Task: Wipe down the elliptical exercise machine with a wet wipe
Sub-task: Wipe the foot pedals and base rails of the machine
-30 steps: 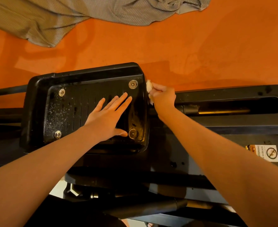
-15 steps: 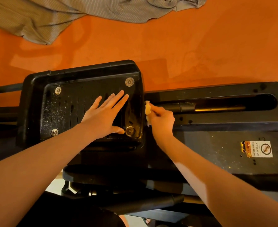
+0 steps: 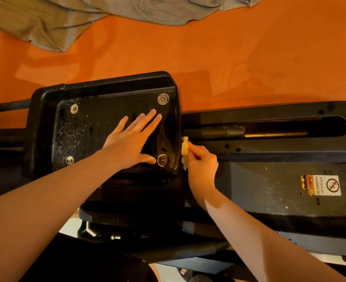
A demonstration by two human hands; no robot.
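The black elliptical machine [image 3: 269,200] stretches across the view. Its dusty foot pedal [image 3: 82,127], with several round bolts, sits at centre left. My left hand [image 3: 131,141] lies flat on the pedal with straight fingers, thumb beside the lower right bolt. My right hand [image 3: 202,165] pinches a crumpled wet wipe [image 3: 184,148] and presses it against the pedal's right outer edge, near its lower corner.
An orange floor [image 3: 249,58] lies beyond the machine. A grey cloth [image 3: 86,19] is spread on it at the top left. A slotted rail [image 3: 280,127] runs right of the pedal. A warning sticker [image 3: 321,185] is on the dusty frame cover.
My right hand has slid the wipe down the pedal's right edge, from the upper corner towards the lower one. My left hand has stayed flat on the pedal.
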